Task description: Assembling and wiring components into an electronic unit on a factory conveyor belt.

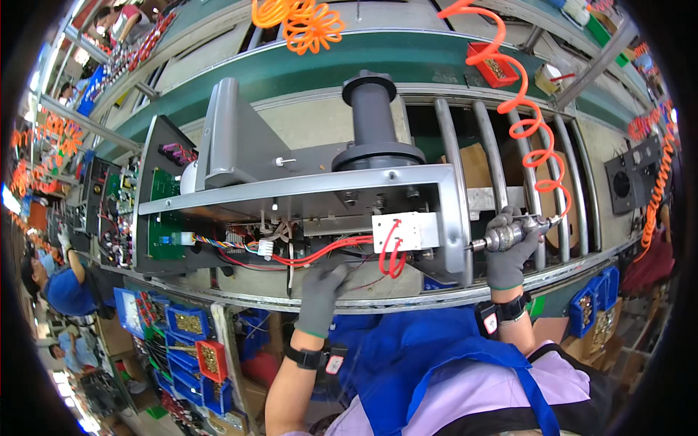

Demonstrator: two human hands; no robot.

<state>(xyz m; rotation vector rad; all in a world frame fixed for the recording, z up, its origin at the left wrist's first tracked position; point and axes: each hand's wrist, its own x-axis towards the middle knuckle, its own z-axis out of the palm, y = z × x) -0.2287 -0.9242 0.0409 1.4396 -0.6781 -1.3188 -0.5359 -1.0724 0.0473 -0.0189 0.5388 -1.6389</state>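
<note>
My right hand [510,251], in a grey glove, is wrapped round an air screwdriver [507,236]. Its bit points left at the right end wall of the metal chassis [313,190]. My left hand [320,294], also gloved, is at the chassis's near edge with its fingers curled together. Whatever they hold, if anything, is hidden. Just beyond it runs a bundle of red wires [320,253]. These lead to a white block [398,232] at the chassis's right. At the left end, a multicoloured cable [207,240] plugs into a green circuit board [164,243]. A black flanged cylinder [374,120] rises behind.
The chassis lies on a roller conveyor [486,149]. An orange coiled air hose [538,145] hangs down to the screwdriver. A red bin of screws [493,67] sits at the back, with blue parts bins [187,323] at lower left. A co-worker [69,280] stands far left.
</note>
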